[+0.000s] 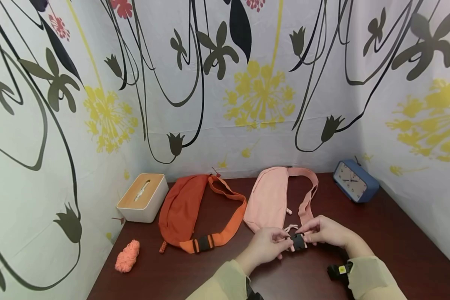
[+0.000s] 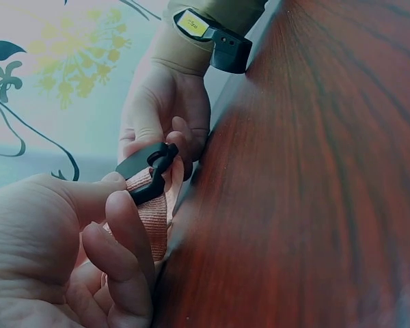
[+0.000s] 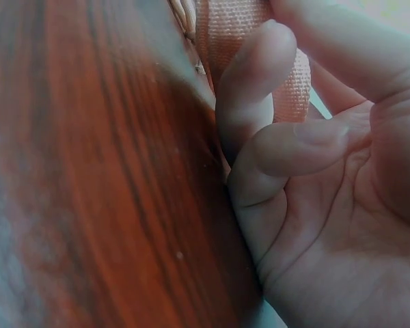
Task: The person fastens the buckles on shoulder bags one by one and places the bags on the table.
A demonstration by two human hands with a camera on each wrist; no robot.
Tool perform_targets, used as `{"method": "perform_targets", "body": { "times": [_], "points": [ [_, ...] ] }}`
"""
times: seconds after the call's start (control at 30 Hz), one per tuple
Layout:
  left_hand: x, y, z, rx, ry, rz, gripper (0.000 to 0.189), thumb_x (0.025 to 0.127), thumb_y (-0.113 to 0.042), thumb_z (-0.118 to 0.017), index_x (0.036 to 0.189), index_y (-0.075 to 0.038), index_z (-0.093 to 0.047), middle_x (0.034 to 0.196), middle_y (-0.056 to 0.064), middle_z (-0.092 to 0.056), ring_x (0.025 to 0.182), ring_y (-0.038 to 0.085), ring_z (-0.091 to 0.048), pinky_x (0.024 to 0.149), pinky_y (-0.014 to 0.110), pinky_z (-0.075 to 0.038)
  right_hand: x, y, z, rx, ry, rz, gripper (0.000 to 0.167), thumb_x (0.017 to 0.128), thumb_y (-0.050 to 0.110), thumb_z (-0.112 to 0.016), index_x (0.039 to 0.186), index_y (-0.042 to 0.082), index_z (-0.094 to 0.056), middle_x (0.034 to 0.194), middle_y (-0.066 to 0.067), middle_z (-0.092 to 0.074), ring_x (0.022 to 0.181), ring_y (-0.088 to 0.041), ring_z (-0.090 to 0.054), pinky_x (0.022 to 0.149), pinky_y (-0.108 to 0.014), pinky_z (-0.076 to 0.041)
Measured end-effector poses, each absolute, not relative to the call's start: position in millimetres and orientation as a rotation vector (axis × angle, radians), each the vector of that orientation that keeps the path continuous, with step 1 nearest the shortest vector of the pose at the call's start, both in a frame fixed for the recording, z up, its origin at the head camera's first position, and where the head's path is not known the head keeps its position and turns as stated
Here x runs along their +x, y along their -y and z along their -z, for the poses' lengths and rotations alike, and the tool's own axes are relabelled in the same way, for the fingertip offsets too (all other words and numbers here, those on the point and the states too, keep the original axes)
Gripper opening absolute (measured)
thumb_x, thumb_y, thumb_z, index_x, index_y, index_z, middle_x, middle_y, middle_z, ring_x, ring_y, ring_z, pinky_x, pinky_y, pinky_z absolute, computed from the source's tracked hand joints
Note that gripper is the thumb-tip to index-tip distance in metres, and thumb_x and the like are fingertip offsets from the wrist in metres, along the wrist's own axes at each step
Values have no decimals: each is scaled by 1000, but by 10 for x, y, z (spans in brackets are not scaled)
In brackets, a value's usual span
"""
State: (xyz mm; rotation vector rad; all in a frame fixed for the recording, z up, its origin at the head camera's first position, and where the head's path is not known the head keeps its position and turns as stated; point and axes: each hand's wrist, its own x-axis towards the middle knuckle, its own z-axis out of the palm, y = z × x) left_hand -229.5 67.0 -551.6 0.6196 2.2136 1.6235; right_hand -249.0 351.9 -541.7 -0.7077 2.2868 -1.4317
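A pink waist bag [image 1: 268, 200] lies on the table with its strap [image 1: 308, 196] looped out to the right. Both hands meet at the strap's near end, around a black plastic buckle [image 1: 298, 242]. My left hand [image 1: 265, 246] pinches the buckle's left end between thumb and fingers. On the opposite side, my right hand [image 1: 328, 233] pinches its right end, with pink webbing [image 3: 236, 27] passing by the fingers. In the left wrist view the buckle [image 2: 150, 167] sits between both hands' fingertips, close over the tabletop. Fingers partly hide its ends.
An orange waist bag [image 1: 181, 208] with its buckle [image 1: 203, 243] lies to the left. Beyond it stands a white tissue box [image 1: 144, 212] with a wooden lid. An orange yarn bundle [image 1: 127, 256] lies near the left edge; a blue clock [image 1: 356, 181] stands back right. Patterned cloth walls [image 1: 217, 154] enclose the table.
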Motion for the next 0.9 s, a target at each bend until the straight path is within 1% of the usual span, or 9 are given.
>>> {"method": "perform_targets", "body": {
  "times": [0.27, 0.5, 0.77, 0.9],
  "points": [
    [-2283, -667, 5516, 627, -2208, -1624, 19, 101, -23, -82, 113, -9, -81, 77, -10, -73, 49, 0, -60, 51, 19, -50, -2489, -3519, 5437, -716, -2277, 1436, 24, 103, 11, -76, 123, -2, -80, 74, 15, -67, 64, 1, -60, 55, -23, -51],
    [-2267, -671, 5504, 618, -2196, -1644, 20, 100, -22, -82, 114, -8, -81, 80, -5, -77, 49, 0, -60, 51, 19, -50, -2487, -3536, 5429, -722, -2271, 1439, 24, 104, 10, -75, 123, -2, -80, 75, 13, -68, 62, -3, -60, 53, -24, -50],
    [-2255, -671, 5495, 611, -2197, -1632, 19, 100, -24, -82, 113, -9, -81, 79, -9, -76, 50, 0, -61, 52, 18, -48, -2484, -3555, 5435, -738, -2259, 1456, 22, 103, 8, -74, 122, -3, -80, 75, 13, -69, 62, 1, -59, 52, -23, -49],
    [-2254, -657, 5484, 617, -2200, -1631, 19, 100, -24, -83, 111, -9, -81, 79, -8, -76, 50, 0, -61, 51, 18, -48, -2492, -3546, 5441, -742, -2258, 1461, 22, 103, 7, -74, 122, -3, -80, 74, 11, -69, 61, 2, -58, 51, -23, -48]
  ]
}}
